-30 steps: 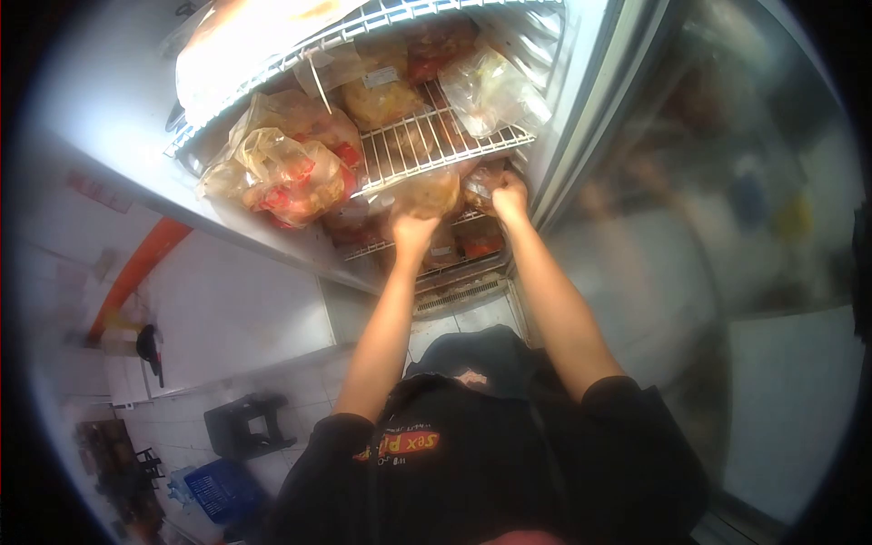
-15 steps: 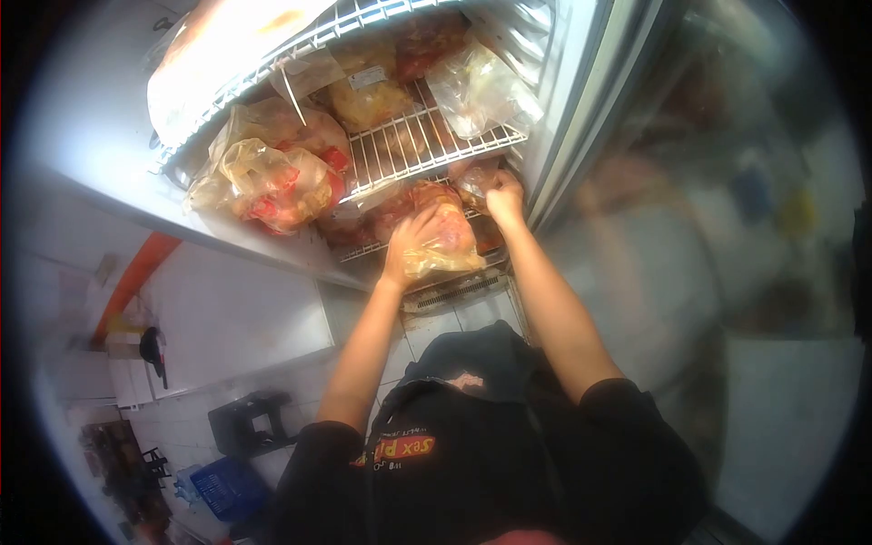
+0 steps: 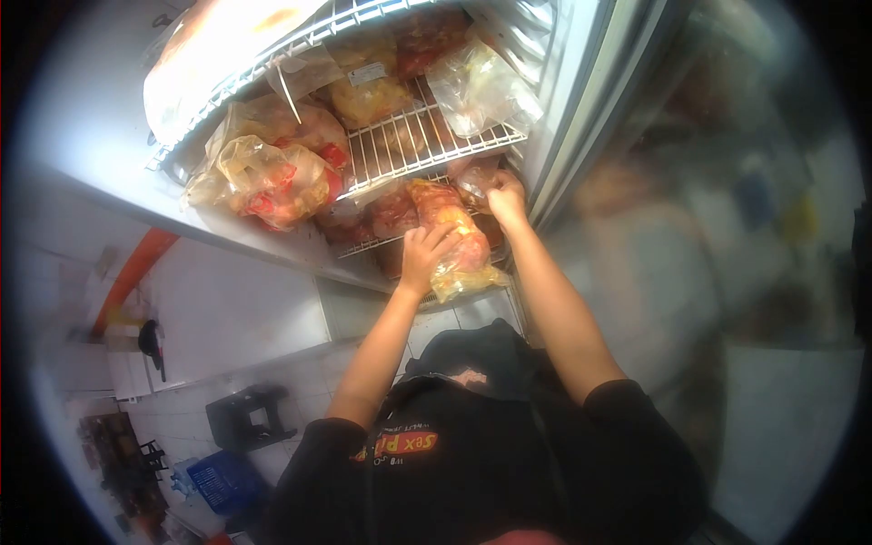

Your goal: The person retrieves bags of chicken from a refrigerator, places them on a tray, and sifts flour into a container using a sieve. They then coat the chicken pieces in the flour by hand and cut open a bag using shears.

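On a lower wire shelf of the refrigerator, a long plastic bag of reddish-yellow food (image 3: 456,232) reaches out over the front edge. My left hand (image 3: 425,256) rests on the left side of this bag, its fingers bent over the plastic. To the right, my right hand (image 3: 506,197) has its fingers closed on the edge of a smaller clear bag (image 3: 473,182) under the upper shelf. More reddish bagged food (image 3: 392,213) lies left of the long bag.
Above is a white wire shelf (image 3: 391,145) with a large knotted bag (image 3: 277,182), a labelled bag (image 3: 368,95) and a clear bag (image 3: 481,91). The glass door (image 3: 672,227) stands at the right. A black stool (image 3: 250,418) and blue crate (image 3: 227,483) are at lower left.
The long bag has come further out over the shelf edge, toward me. My left hand has shifted slightly right and down along with it. My right hand has barely moved.
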### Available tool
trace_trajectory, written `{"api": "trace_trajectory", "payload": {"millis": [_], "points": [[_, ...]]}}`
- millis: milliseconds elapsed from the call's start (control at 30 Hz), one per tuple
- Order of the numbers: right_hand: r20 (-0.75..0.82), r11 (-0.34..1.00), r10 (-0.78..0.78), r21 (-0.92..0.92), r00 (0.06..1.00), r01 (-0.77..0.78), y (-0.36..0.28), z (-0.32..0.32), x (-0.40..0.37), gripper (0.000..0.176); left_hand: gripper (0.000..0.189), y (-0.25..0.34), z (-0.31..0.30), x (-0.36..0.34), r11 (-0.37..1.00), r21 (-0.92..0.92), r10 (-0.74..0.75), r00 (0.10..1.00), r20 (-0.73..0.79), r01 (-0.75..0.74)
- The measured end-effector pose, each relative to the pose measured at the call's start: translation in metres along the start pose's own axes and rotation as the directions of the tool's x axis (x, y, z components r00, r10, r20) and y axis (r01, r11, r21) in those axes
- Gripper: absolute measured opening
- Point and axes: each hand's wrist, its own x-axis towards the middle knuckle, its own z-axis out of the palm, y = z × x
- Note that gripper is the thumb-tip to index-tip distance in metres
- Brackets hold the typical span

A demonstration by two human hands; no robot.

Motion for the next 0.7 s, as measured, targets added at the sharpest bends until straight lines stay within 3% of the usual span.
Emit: {"api": "trace_trajectory", "payload": {"millis": [167, 233, 333, 433, 500, 567, 700], "points": [[0.018, 0.995, 0.07, -0.07, 0.997, -0.068, -0.001, 0.0, 0.008, 0.03, 0.03, -0.013, -0.009, -0.01, 0.969, -0.165, -0.181, 0.983, 0.019, 0.182], [0.119, 0.956, 0.292, -0.015, 0.949, -0.293, -0.008, 0.001, 0.019, 0.026, 0.035, -0.018, -0.011, -0.011, 0.914, -0.339, -0.243, 0.97, -0.021, 0.221], [0.076, 0.951, 0.304, 0.029, 0.95, -0.306, -0.041, 0.001, 0.016, 0.023, 0.038, -0.02, -0.013, -0.005, 0.932, -0.311, -0.203, 0.979, -0.03, 0.184], [0.122, 0.903, 0.378, 0.173, 0.918, -0.394, -0.012, 0.012, 0.022, 0.016, 0.039, -0.015, -0.014, 0.0, 0.946, -0.281, -0.181, 0.982, -0.049, 0.161], [0.087, 0.906, 0.347, 0.227, 0.934, -0.358, -0.023, 0.011, 0.005, 0.014, 0.04, -0.012, -0.015, 0.005, 0.958, -0.247, -0.167, 0.984, -0.065, 0.147], [-0.023, 0.899, 0.215, 0.396, 0.976, -0.188, -0.026, 0.015, -0.006, 0.01, 0.035, -0.011, -0.016, 0.008, 0.95, -0.207, -0.252, 0.965, -0.067, 0.234], [-0.052, 0.852, 0.226, 0.494, 0.973, -0.171, -0.048, 0.016, -0.021, 0.012, 0.028, -0.019, -0.02, 0.017, 0.967, -0.182, -0.201, 0.973, -0.114, 0.178]]}}
